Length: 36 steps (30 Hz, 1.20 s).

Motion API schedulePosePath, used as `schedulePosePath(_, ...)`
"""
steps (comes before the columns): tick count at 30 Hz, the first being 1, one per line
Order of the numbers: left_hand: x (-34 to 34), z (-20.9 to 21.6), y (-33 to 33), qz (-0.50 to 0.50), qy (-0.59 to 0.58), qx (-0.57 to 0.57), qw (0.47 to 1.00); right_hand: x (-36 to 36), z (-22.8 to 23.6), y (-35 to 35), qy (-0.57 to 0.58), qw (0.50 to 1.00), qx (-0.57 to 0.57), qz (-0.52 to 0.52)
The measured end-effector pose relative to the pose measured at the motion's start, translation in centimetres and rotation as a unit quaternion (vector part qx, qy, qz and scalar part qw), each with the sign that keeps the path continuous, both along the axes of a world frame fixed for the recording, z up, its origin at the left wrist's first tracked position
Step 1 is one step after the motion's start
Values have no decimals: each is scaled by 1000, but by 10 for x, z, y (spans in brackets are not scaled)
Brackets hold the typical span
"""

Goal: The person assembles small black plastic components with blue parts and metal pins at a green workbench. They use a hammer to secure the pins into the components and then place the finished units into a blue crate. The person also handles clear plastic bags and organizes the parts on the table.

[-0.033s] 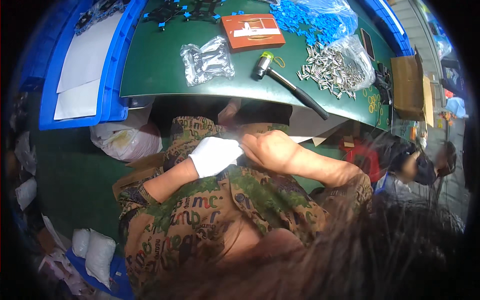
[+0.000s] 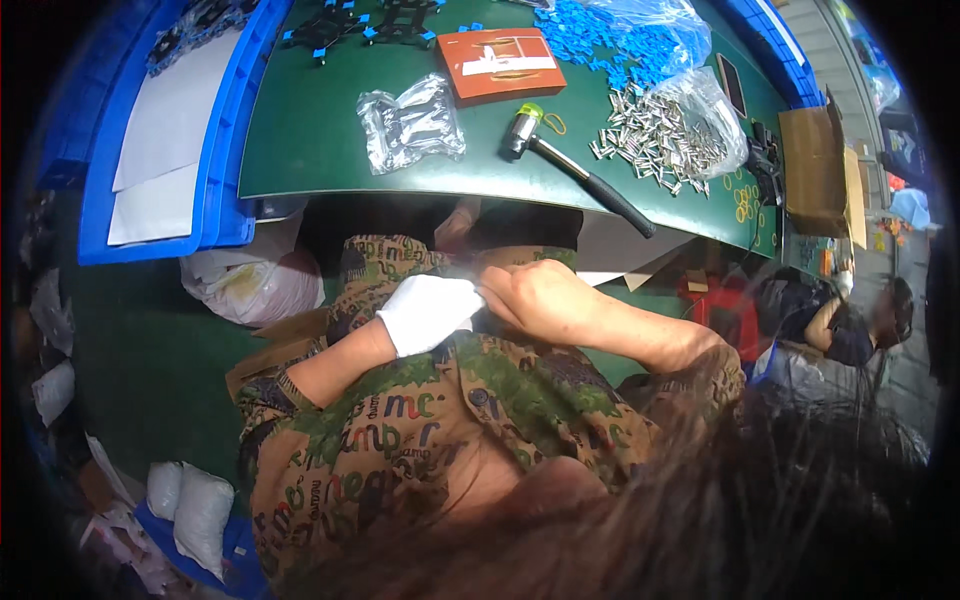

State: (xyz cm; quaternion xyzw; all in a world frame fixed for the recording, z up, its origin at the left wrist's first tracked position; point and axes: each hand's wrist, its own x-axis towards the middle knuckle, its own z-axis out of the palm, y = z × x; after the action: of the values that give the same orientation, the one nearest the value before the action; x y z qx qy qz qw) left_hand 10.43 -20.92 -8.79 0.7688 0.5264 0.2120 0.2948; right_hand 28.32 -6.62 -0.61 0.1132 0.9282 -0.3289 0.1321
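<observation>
My left hand [image 2: 430, 314], in a white glove, is held over my lap, short of the table edge. Its fingers are curled closed and meet those of my bare right hand [image 2: 537, 300]. The right fingers are bent and pressed together at the glove's fingertips. Whatever lies between the two hands is hidden or too small to name. On the table ahead lie a hammer [image 2: 583, 178] with a black grip, a clear plastic bag [image 2: 411, 124] with dark parts inside and a red-brown cardboard box [image 2: 501, 66].
Metal pins [image 2: 655, 140] lie heaped at the right, below blue plastic pieces [image 2: 590, 45]. Yellow rubber bands [image 2: 746, 203] and a phone [image 2: 732, 84] are near the right edge. A blue tray [image 2: 208, 205] stands left; a cardboard carton [image 2: 815, 175] stands right. Another person [image 2: 835, 318] is at far right.
My hands hold nearly the same pose. The table and its things have shifted very slightly in view. At the far right, the other person's arm and head have moved.
</observation>
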Motion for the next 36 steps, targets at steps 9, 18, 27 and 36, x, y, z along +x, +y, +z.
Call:
schedulePosePath(9,6,-16,-8,79,-256,-234,935,6,-7,-3,17,999,3,39)
schedulePosePath(18,-34,15,-11,163,-475,-376,779,-18,13,12,5,987,-137,79)
schedulePosePath(27,-83,27,-12,147,-622,-286,714,38,23,139,206,920,292,-161)
schedulePosePath(36,-92,69,1,146,-466,-228,842,46,-4,160,138,939,304,-82)
